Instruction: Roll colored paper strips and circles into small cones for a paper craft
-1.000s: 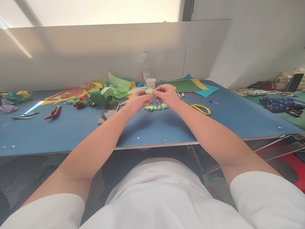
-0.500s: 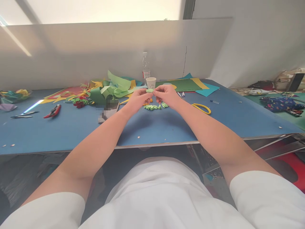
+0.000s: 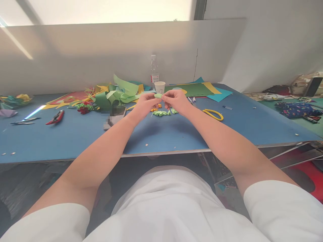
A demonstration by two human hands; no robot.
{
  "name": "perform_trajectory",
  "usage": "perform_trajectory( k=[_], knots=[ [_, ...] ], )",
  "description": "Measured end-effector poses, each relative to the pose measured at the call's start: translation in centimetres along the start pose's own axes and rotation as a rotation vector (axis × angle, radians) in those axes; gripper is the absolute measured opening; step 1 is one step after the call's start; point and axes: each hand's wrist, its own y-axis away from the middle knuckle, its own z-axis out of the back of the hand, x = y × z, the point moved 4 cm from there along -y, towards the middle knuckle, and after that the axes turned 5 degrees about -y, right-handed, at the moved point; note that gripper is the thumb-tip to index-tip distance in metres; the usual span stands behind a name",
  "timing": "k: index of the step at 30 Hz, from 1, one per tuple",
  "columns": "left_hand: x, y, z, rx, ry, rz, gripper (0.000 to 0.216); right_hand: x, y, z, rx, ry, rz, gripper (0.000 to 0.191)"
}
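Note:
Between my two hands, above the blue table, is a small light green piece of paper (image 3: 158, 96). My left hand (image 3: 146, 105) pinches its left side, and my right hand (image 3: 176, 101) pinches the right side, fingertips almost meeting. Below them lies a curved row of small folded light green paper pieces (image 3: 162, 113). Some small orange paper pieces (image 3: 154, 109) show partly behind my left fingers. Just beyond the hands stands a white paper cup (image 3: 159, 87). The fingers hide part of the held paper, so its exact shape is unclear.
Yellow-handled scissors (image 3: 214, 115) lie right of my hands. A clear bottle (image 3: 154, 70) stands against the wall. Crumpled green paper (image 3: 123, 89) is heaped at back left, flat coloured sheets (image 3: 191, 89) at back right. A red utility knife (image 3: 56, 117) lies on the left.
Hardly anything differs. Both hands keep the green paper pinched in the same place, with only a slight shift of the left fingers.

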Motion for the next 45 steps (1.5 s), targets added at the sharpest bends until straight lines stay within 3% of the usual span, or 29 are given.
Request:
perform_trajectory(
  k=[12,27,37,45],
  knots=[
    [0.6,0.0,0.0,0.011,-0.015,0.021,0.013,0.3,0.0,0.0,-0.038,0.05,-0.049,0.039],
    [0.6,0.1,0.0,0.019,0.0,0.03,0.022,-0.3,-0.2,0.2,-0.006,0.046,-0.013,0.045],
    [0.9,-0.3,0.2,-0.02,-0.006,0.029,0.02,0.2,-0.1,0.3,0.014,-0.023,-0.061,0.017],
    [1.2,-0.5,0.4,-0.044,-0.03,0.036,0.031,0.2,-0.4,1.2,-0.051,0.078,-0.017,0.014]
  ],
)
